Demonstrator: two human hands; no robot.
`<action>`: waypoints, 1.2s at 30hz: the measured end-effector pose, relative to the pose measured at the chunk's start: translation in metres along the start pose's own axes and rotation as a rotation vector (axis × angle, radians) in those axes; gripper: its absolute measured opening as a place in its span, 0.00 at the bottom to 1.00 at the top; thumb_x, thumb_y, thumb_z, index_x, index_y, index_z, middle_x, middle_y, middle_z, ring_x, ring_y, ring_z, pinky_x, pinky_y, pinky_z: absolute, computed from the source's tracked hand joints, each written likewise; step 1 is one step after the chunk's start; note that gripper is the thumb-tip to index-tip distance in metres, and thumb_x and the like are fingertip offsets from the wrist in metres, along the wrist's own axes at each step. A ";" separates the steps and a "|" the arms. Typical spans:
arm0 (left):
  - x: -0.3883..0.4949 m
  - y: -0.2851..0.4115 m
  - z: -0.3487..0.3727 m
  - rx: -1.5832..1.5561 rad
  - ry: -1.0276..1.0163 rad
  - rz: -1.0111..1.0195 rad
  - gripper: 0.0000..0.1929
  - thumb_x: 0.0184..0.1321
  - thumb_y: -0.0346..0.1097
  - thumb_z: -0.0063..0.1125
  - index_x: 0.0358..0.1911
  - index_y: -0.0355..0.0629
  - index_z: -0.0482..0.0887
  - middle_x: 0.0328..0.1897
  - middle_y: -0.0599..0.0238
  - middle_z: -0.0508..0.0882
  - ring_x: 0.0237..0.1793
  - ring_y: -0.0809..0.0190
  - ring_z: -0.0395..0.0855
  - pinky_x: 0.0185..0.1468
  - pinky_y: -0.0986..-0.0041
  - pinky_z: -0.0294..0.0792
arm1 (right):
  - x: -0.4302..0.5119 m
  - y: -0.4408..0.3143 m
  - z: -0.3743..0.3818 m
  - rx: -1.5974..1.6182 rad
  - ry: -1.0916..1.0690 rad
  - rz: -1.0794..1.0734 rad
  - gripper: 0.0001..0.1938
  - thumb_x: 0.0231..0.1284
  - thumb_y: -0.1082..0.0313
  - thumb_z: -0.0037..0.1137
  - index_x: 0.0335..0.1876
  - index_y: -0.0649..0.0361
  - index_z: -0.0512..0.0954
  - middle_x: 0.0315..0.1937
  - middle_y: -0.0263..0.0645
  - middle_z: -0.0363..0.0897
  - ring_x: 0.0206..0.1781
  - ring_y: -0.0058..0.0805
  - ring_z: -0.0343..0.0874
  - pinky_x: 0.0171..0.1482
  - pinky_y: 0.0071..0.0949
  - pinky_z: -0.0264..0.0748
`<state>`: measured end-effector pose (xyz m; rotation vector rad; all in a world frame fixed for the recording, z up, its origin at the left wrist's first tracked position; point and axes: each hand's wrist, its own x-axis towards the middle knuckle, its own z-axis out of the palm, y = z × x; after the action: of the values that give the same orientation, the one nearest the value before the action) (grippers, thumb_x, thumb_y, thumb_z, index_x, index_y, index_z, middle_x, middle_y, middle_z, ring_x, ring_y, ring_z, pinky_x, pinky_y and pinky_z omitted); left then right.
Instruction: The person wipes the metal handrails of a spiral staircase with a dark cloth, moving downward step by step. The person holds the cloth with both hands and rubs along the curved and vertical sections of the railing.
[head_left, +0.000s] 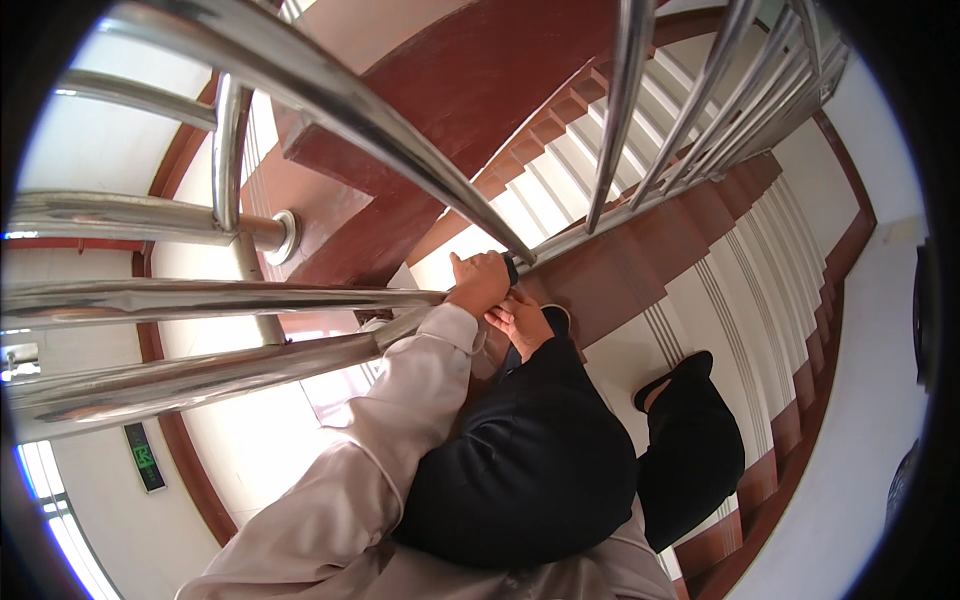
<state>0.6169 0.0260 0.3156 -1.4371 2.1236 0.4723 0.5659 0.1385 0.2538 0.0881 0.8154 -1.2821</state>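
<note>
My left hand (482, 279), in a light satin-like sleeve, reaches to the foot of a metal baluster (517, 247). A small dark object (512, 268) shows at its finger side, apparently in its grip; what it is cannot be made out. Just below, my right hand (523, 321) comes out from behind my black-trousered knee (525, 480). Its fingers are curled close to the left hand, and whether they hold anything is hidden. The bottom rail (559, 244) of the stair railing runs away from both hands along the stair edge.
Thick metal handrails (187, 300) cross at left, close to my left arm. White stair treads (720, 300) with reddish-brown edging descend at right, where my dark shoe (675, 379) rests. A lower flight (577, 154) shows through the balusters. A green-lit exit sign (144, 457) hangs on the wall.
</note>
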 end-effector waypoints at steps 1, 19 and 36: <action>-0.012 0.000 -0.008 0.134 -0.029 0.022 0.18 0.65 0.44 0.49 0.49 0.42 0.85 0.50 0.53 0.86 0.57 0.50 0.82 0.73 0.42 0.46 | -0.002 -0.002 0.005 0.002 -0.009 0.022 0.04 0.66 0.73 0.48 0.43 0.60 0.71 0.37 0.35 0.71 0.43 0.30 0.77 0.55 0.36 0.77; -0.026 0.004 0.042 0.565 0.513 0.397 0.28 0.62 0.40 0.51 0.62 0.27 0.70 0.59 0.48 0.78 0.66 0.45 0.71 0.77 0.44 0.41 | 0.017 -0.012 -0.016 0.059 0.222 -0.288 0.07 0.60 0.81 0.43 0.38 0.63 0.73 0.27 0.34 0.70 0.28 0.22 0.67 0.32 0.22 0.66; -0.046 -0.012 0.021 0.787 0.374 0.428 0.21 0.62 0.36 0.48 0.53 0.28 0.80 0.48 0.44 0.82 0.60 0.38 0.76 0.77 0.38 0.35 | 0.008 -0.023 0.011 -1.084 0.581 -0.520 0.14 0.53 0.74 0.63 0.45 0.63 0.76 0.33 0.49 0.82 0.43 0.45 0.84 0.43 0.42 0.78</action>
<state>0.6467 0.0671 0.3268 -0.6517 2.4888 -0.4987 0.5514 0.1195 0.2660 -0.6869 2.0392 -1.1260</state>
